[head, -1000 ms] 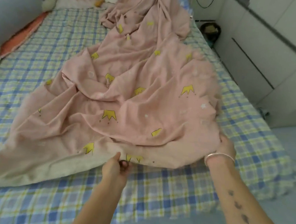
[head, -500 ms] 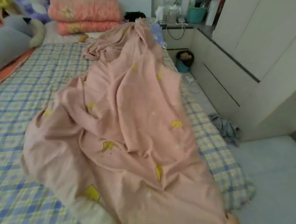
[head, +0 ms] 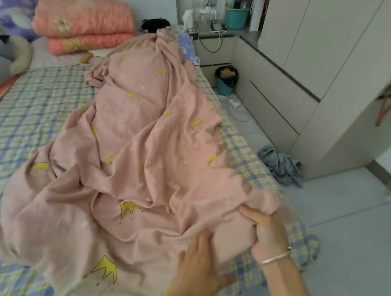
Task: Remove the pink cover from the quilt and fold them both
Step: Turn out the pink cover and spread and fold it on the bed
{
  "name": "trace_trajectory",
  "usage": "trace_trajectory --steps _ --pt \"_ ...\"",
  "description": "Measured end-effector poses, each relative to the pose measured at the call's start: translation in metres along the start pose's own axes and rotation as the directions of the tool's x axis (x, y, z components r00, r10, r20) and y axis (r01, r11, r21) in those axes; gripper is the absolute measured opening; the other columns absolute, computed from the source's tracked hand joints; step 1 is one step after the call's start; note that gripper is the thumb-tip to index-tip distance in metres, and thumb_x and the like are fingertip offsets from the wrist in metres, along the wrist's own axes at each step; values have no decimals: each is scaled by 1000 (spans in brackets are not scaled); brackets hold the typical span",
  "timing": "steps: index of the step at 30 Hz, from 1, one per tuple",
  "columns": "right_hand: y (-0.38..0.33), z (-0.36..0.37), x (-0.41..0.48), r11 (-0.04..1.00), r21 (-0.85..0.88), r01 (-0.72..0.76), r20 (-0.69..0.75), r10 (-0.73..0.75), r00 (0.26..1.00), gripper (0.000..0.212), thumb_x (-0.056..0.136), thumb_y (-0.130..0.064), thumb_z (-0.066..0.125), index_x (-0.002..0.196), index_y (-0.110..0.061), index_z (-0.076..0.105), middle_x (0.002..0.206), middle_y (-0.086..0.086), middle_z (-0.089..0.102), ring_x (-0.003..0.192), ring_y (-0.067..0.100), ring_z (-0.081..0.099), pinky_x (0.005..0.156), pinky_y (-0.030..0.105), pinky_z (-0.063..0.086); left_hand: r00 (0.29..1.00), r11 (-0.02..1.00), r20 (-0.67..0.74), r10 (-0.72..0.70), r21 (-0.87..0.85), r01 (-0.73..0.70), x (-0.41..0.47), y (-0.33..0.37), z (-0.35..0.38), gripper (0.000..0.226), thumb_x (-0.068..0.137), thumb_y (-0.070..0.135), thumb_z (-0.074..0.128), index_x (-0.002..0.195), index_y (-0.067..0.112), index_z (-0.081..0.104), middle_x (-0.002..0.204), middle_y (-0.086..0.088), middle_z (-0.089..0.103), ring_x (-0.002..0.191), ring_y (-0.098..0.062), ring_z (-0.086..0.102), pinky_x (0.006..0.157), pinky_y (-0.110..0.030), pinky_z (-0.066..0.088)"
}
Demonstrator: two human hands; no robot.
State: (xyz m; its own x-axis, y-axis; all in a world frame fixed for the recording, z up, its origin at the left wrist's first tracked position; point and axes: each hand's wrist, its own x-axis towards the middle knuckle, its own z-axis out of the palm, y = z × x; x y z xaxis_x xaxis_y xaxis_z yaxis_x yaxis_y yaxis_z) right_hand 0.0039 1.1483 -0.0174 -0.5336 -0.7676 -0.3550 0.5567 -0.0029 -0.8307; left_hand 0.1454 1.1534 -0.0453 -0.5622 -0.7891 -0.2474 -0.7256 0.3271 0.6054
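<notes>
Pink cover (head: 139, 166) bunched in left hand (head: 197, 266), right hand (head: 268, 232).

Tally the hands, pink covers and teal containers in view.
hands: 2, the left hand and the right hand
pink cover: 1
teal containers: 2, the teal basket and the teal bin
total: 5

No readable text, label, brand or number. Print on cover (head: 142, 142): yellow crowns, no lettering. Containers (head: 255, 13) on counter (head: 248, 35) beyond cover's far end: too small and blurred to read.
</notes>
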Motion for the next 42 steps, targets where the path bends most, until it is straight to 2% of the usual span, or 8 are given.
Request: trace_trajectory --steps 4,6,8,14,20,24,31,42 --pt "-14 -10 -7 948 311 -64 29 58 998 29 80 6 50 70 -9 72 72 7 71 62 14 69 53 24 56 997 968 32 -68 244 58 20 20 -7 41 84 19 39 124 18 45 123 -5 57 112 -29 53 86 -34 40" --pt "-10 -26 -10 899 415 -141 55 130 990 6 59 -13 78 64 -13 76 72 7 73 62 19 70 48 30 55 994 980 95 -62 195 42 15 20 -9 50 73 23 25 114 16 52 114 -11 63 107 -34 55 82 -35 41" --pt "-18 -28 -7 922 347 -171 4 181 983 42 28 -23 94 62 -9 73 63 5 71 56 15 69 52 28 56 988 982 151 33 177 -60 8 24 -17 57 70 26 19 113 14 55 111 -16 63 104 -37 55 81 -37 41" --pt "-167 -9 -19 862 290 415 -100 -404 909 20 94 -15 43 84 -17 60 72 -8 72 75 8 69 70 30 58 880 849 -196 432 -241 -470 21 117 -57 19 77 29 35 67 20 49 71 -19 61 69 -30 51 58 -30 29" --pt "-5 -167 -30 985 171 24 -485 63 872 66 93 2 39 41 -27 68 56 -17 65 39 -1 58 35 14 45 879 905 476 23 363 -220 -1 43 36 31 95 14 38 120 4 53 126 -23 53 117 -37 48 93 -40 36" --pt "37 -186 -39 909 416 30 -528 215 822 26 93 -6 41 94 -23 61 76 -5 71 64 10 66 46 26 55 884 939 464 55 276 -203 -5 35 57 27 95 13 34 116 3 50 118 -28 55 111 -40 51 89 -41 37" --pt "68 -89 -58 775 83 -627 -192 629 753 24 73 -36 63 68 -13 61 55 6 50 52 19 47 48 23 34 928 968 341 148 142 -206 -11 22 71 28 96 16 37 119 9 50 122 -16 57 111 -36 53 90 -39 37" --pt "23 -50 -45 917 394 66 -376 95 922 61 99 -7 29 60 -27 72 57 -15 67 54 -2 64 50 17 53 983 925 -88 -163 334 183 11 -33 15 29 89 9 42 116 14 50 117 -3 56 105 -25 57 81 -32 43"
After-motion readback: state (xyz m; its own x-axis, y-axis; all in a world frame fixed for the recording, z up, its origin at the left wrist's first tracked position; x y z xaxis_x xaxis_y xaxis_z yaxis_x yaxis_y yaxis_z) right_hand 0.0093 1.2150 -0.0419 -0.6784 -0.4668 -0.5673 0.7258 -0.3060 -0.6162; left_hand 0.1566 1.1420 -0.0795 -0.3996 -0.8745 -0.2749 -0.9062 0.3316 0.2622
